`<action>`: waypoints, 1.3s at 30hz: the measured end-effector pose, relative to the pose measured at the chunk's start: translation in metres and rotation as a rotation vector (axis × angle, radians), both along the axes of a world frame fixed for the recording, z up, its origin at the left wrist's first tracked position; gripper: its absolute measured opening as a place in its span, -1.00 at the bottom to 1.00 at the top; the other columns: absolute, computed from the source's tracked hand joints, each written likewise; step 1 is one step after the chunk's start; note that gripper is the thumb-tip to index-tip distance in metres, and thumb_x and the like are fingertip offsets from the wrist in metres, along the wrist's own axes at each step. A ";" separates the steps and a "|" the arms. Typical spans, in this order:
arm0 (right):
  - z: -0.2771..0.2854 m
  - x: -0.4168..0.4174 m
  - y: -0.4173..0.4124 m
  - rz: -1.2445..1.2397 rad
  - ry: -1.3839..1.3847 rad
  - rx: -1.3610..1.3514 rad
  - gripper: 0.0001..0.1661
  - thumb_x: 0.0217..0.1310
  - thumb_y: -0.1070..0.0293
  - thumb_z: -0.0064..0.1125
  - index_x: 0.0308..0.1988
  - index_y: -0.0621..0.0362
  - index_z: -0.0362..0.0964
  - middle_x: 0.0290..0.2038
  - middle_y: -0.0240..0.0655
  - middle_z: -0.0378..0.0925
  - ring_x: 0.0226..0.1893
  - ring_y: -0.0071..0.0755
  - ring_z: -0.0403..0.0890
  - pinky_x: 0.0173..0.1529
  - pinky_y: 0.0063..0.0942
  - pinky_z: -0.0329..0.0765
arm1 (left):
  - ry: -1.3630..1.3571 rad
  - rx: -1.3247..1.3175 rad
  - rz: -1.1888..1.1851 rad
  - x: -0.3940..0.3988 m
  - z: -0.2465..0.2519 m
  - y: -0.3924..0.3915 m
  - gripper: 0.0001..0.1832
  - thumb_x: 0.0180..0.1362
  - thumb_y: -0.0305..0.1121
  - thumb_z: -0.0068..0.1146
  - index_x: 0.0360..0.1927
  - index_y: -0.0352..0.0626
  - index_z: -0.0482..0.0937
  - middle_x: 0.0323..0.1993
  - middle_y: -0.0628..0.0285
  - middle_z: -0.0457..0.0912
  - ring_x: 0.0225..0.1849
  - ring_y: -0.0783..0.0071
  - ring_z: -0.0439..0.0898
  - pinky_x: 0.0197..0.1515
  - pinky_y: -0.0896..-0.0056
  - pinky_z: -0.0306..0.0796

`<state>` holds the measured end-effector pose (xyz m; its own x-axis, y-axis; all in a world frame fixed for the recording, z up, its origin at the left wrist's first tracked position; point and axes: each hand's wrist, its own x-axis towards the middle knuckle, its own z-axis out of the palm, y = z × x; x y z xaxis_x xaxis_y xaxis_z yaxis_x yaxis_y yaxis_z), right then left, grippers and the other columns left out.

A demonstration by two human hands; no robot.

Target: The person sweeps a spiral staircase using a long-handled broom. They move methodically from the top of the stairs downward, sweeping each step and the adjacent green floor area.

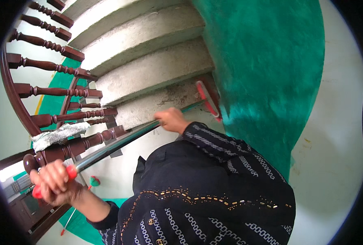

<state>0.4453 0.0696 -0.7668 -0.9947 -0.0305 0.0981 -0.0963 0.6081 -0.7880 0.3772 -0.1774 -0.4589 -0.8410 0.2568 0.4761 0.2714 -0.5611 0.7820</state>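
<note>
A long-handled broom spans the view, its metal pole (117,145) running diagonally from lower left to upper right. My left hand (54,183) grips the red end of the pole. Farther down, my right hand (171,119) is closed around the same pole. The broom's red and white head (208,99) lies at the right end of a concrete step (166,101), close to the green wall. Dark dust and debris lie on that step beside the head. The broom head is slightly blurred.
Curved concrete stairs (151,67) rise ahead. Dark red wooden balusters (56,91) and a handrail line the left, with a grey-white cloth (59,134) over the newel post. The green-painted wall (261,61) bounds the right. A green and red duster (94,181) is at lower left.
</note>
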 end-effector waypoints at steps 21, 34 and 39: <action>0.017 -0.034 -0.093 0.750 0.012 -0.220 -0.96 -0.13 0.35 0.08 -0.51 -0.02 0.44 -0.62 -0.16 0.48 -0.53 0.05 0.52 -0.46 -0.06 0.41 | 0.178 -0.229 -0.063 0.105 0.048 -0.082 -0.74 0.03 -0.47 0.21 -0.52 -0.05 0.30 -0.78 0.34 0.50 -0.73 0.63 0.50 -0.53 0.66 0.44; -0.064 -0.018 -0.087 0.835 -0.027 -0.178 -0.93 -0.14 0.41 0.08 -0.50 0.09 0.47 -0.56 -0.19 0.52 -0.39 -0.07 0.56 -0.29 -0.20 0.47 | 0.058 -0.456 0.400 0.179 -0.017 0.007 -0.67 0.11 -0.40 0.13 -0.64 -0.08 0.22 -0.75 0.33 0.38 -0.76 0.50 0.38 -0.67 0.50 0.32; -0.040 0.018 -0.095 0.930 -0.038 -0.155 -0.87 -0.17 0.50 0.11 -0.45 0.09 0.47 -0.50 -0.25 0.53 -0.36 -0.11 0.56 -0.27 -0.27 0.48 | 0.136 -0.355 0.379 0.210 -0.004 -0.019 -0.72 0.05 -0.50 0.10 -0.65 -0.10 0.24 -0.76 0.33 0.40 -0.74 0.50 0.41 -0.64 0.48 0.34</action>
<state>0.4631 -0.0252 -0.8070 -0.5804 -0.8030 0.1352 -0.4628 0.1886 -0.8662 0.5876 -0.1959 -0.4625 -0.8430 0.1122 0.5262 0.5154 -0.1118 0.8496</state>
